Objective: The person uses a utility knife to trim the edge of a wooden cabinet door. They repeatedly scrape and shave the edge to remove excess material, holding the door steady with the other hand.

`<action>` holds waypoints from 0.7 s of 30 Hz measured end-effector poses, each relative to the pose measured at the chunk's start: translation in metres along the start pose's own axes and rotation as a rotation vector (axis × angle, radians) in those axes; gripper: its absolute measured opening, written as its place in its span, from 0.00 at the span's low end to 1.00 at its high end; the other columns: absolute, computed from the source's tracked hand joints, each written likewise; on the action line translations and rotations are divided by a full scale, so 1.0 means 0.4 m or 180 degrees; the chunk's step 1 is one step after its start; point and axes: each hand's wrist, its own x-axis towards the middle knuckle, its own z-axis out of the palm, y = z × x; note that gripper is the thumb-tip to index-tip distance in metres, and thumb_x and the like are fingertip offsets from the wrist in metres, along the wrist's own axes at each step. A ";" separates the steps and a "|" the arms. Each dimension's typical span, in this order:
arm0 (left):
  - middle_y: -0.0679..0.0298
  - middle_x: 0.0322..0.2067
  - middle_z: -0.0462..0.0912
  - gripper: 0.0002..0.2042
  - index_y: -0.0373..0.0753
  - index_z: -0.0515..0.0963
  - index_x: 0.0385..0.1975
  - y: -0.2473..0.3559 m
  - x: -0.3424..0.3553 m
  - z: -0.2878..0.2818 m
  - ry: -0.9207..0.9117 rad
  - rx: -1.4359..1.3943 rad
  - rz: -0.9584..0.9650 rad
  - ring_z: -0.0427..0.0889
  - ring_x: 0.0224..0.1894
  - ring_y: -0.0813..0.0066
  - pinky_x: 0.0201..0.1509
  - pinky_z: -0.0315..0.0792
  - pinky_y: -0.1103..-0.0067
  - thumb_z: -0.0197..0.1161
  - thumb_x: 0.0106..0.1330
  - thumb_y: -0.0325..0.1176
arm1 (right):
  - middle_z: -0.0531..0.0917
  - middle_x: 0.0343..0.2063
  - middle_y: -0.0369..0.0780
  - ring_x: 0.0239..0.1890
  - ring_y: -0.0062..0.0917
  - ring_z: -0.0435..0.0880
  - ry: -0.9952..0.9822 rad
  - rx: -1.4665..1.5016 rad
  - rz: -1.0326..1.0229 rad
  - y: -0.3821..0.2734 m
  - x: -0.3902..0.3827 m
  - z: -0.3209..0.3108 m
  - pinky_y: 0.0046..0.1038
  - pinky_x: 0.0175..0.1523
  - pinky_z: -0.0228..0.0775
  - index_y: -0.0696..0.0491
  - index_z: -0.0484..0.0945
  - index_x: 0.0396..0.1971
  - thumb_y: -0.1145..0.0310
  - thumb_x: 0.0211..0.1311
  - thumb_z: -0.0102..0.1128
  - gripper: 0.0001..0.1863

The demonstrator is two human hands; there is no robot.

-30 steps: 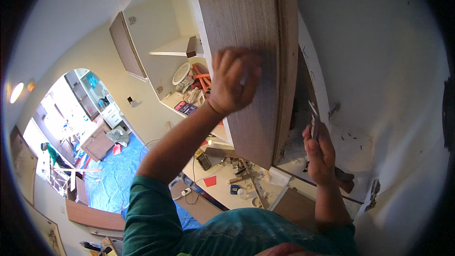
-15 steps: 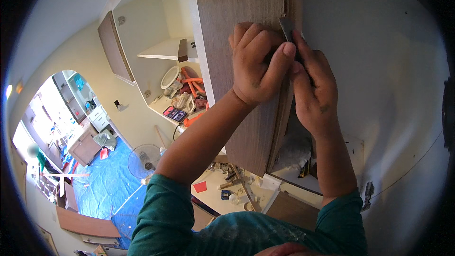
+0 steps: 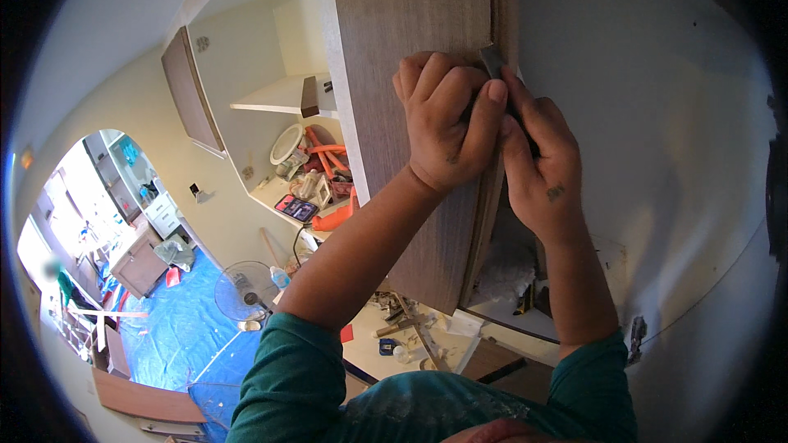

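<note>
A wood-grain cabinet door panel (image 3: pixel 410 0) hangs upright in front of me, its long edge toward the right. At that edge both hands come together round a flat, dark metal tool (image 3: pixel 492 58), perhaps a file or a chisel blade. Only its upper end shows; fingers hide the rest. My left hand (image 3: pixel 450 119) is closed in a fist, its thumb pressed along the tool and its knuckles close to the panel's face. From the right, my right hand (image 3: pixel 543 160) wraps the tool, with the index finger stretched up alongside it.
At left, an open wall cabinet's shelf (image 3: pixel 275 98) sits above orange pieces (image 3: pixel 327 152) and a phone (image 3: pixel 296 207). Below are a fan (image 3: pixel 246 291) and a counter (image 3: pixel 455 344) with scraps. A blue sheet (image 3: pixel 172 320) covers the far floor; a blurred person (image 3: pixel 61 279) is far left.
Both hands and the tool have moved slightly down along the panel's edge, still gripping. The whole view has shifted a little.
</note>
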 end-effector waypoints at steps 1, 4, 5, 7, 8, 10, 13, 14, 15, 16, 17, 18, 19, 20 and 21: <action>0.65 0.29 0.75 0.06 0.42 0.78 0.25 0.001 0.000 0.001 0.0026 0.0007 -0.0006 0.69 0.40 0.63 0.49 0.57 0.68 0.63 0.60 0.35 | 0.76 0.32 0.43 0.32 0.26 0.76 0.0018 -0.0002 0.0042 -0.001 -0.001 0.003 0.28 0.39 0.71 0.57 0.72 0.64 0.71 0.71 0.56 0.23; 0.64 0.30 0.75 0.05 0.42 0.78 0.25 -0.003 -0.003 -0.001 0.0085 0.0038 -0.0037 0.69 0.40 0.63 0.50 0.56 0.68 0.64 0.60 0.35 | 0.76 0.31 0.42 0.30 0.26 0.76 0.0065 -0.0029 0.0081 0.009 -0.006 0.019 0.27 0.37 0.71 0.57 0.72 0.64 0.72 0.70 0.55 0.23; 0.64 0.30 0.75 0.05 0.42 0.78 0.26 -0.003 -0.004 -0.001 0.0092 0.0037 -0.0051 0.69 0.41 0.63 0.51 0.56 0.68 0.64 0.60 0.35 | 0.76 0.30 0.42 0.30 0.26 0.76 0.0093 -0.0069 0.0051 0.014 -0.007 0.024 0.27 0.37 0.71 0.57 0.72 0.64 0.72 0.70 0.55 0.22; 0.65 0.30 0.75 0.05 0.43 0.79 0.26 -0.002 -0.003 -0.001 0.0093 0.0066 -0.0094 0.69 0.41 0.63 0.51 0.56 0.67 0.64 0.60 0.35 | 0.76 0.30 0.42 0.29 0.26 0.75 0.0156 -0.0081 0.0022 0.020 -0.006 0.032 0.27 0.36 0.70 0.57 0.73 0.64 0.73 0.70 0.55 0.22; 0.65 0.30 0.75 0.05 0.43 0.79 0.26 -0.001 -0.002 -0.001 0.0088 0.0077 -0.0116 0.69 0.41 0.64 0.51 0.55 0.67 0.64 0.60 0.35 | 0.76 0.30 0.42 0.29 0.26 0.75 0.0195 -0.0056 0.0028 0.021 -0.005 0.037 0.27 0.36 0.70 0.57 0.73 0.64 0.73 0.70 0.55 0.22; 0.65 0.30 0.74 0.05 0.43 0.80 0.27 0.004 0.002 0.003 0.0146 0.0056 -0.0153 0.69 0.41 0.64 0.51 0.55 0.67 0.64 0.61 0.36 | 0.76 0.30 0.41 0.29 0.26 0.75 0.0281 -0.0060 0.0003 0.025 -0.002 0.046 0.27 0.35 0.70 0.56 0.73 0.64 0.73 0.70 0.54 0.22; 0.65 0.31 0.75 0.05 0.43 0.80 0.28 0.003 0.003 0.001 0.0149 0.0081 -0.0206 0.69 0.41 0.63 0.51 0.56 0.67 0.64 0.62 0.36 | 0.76 0.30 0.41 0.29 0.26 0.76 0.0433 -0.0103 -0.0101 0.034 0.002 0.061 0.28 0.36 0.70 0.56 0.73 0.63 0.73 0.71 0.54 0.22; 0.64 0.31 0.75 0.05 0.43 0.80 0.28 0.001 0.003 0.000 0.0132 0.0098 -0.0221 0.69 0.41 0.63 0.51 0.57 0.67 0.64 0.63 0.36 | 0.76 0.30 0.41 0.29 0.25 0.76 0.0484 -0.0102 -0.0143 0.040 0.005 0.067 0.28 0.36 0.70 0.56 0.73 0.63 0.71 0.72 0.54 0.21; 0.64 0.31 0.76 0.05 0.43 0.80 0.29 0.000 0.004 0.000 0.0159 0.0084 -0.0290 0.69 0.41 0.63 0.51 0.57 0.67 0.64 0.64 0.35 | 0.77 0.30 0.41 0.29 0.25 0.76 0.0534 -0.0100 -0.0186 0.042 0.012 0.073 0.28 0.36 0.70 0.56 0.74 0.63 0.70 0.72 0.54 0.21; 0.64 0.32 0.76 0.05 0.43 0.80 0.29 0.002 0.007 0.000 0.0187 0.0069 -0.0358 0.69 0.41 0.63 0.51 0.58 0.67 0.63 0.64 0.35 | 0.77 0.30 0.41 0.29 0.25 0.77 0.0531 -0.0061 -0.0085 0.040 0.027 0.070 0.28 0.36 0.70 0.56 0.74 0.62 0.69 0.73 0.54 0.21; 0.63 0.32 0.76 0.05 0.42 0.80 0.30 0.004 0.009 0.000 0.0203 0.0043 -0.0426 0.70 0.41 0.63 0.51 0.58 0.67 0.63 0.65 0.35 | 0.77 0.30 0.41 0.30 0.26 0.77 0.0539 -0.0029 0.0026 0.024 0.052 0.060 0.28 0.37 0.70 0.56 0.75 0.62 0.67 0.73 0.54 0.20; 0.63 0.32 0.77 0.05 0.42 0.80 0.31 0.002 0.010 0.000 0.0214 0.0002 -0.0385 0.70 0.41 0.62 0.50 0.59 0.67 0.63 0.65 0.35 | 0.77 0.30 0.41 0.30 0.26 0.77 0.0547 0.0001 0.0137 0.016 0.069 0.054 0.28 0.37 0.70 0.56 0.75 0.62 0.65 0.74 0.54 0.20; 0.63 0.32 0.77 0.05 0.41 0.79 0.32 0.000 0.009 0.000 0.0225 -0.0041 -0.0344 0.70 0.41 0.62 0.50 0.60 0.67 0.63 0.66 0.35 | 0.78 0.30 0.41 0.30 0.26 0.77 0.0554 0.0093 0.0119 0.017 0.077 0.053 0.28 0.37 0.70 0.56 0.75 0.61 0.64 0.74 0.54 0.21; 0.62 0.33 0.77 0.05 0.40 0.79 0.32 -0.003 0.008 0.001 0.0234 -0.0083 -0.0294 0.70 0.41 0.62 0.50 0.60 0.68 0.63 0.66 0.35 | 0.78 0.30 0.41 0.30 0.26 0.78 0.0568 0.0188 0.0096 0.021 0.084 0.051 0.27 0.37 0.71 0.56 0.76 0.61 0.62 0.74 0.55 0.21; 0.62 0.32 0.77 0.05 0.40 0.79 0.32 -0.006 0.007 0.001 0.0247 -0.0108 -0.0250 0.70 0.41 0.62 0.50 0.61 0.67 0.62 0.66 0.34 | 0.78 0.29 0.41 0.30 0.26 0.78 0.0540 0.0161 0.0119 0.020 0.080 0.046 0.27 0.37 0.71 0.56 0.76 0.61 0.62 0.74 0.55 0.21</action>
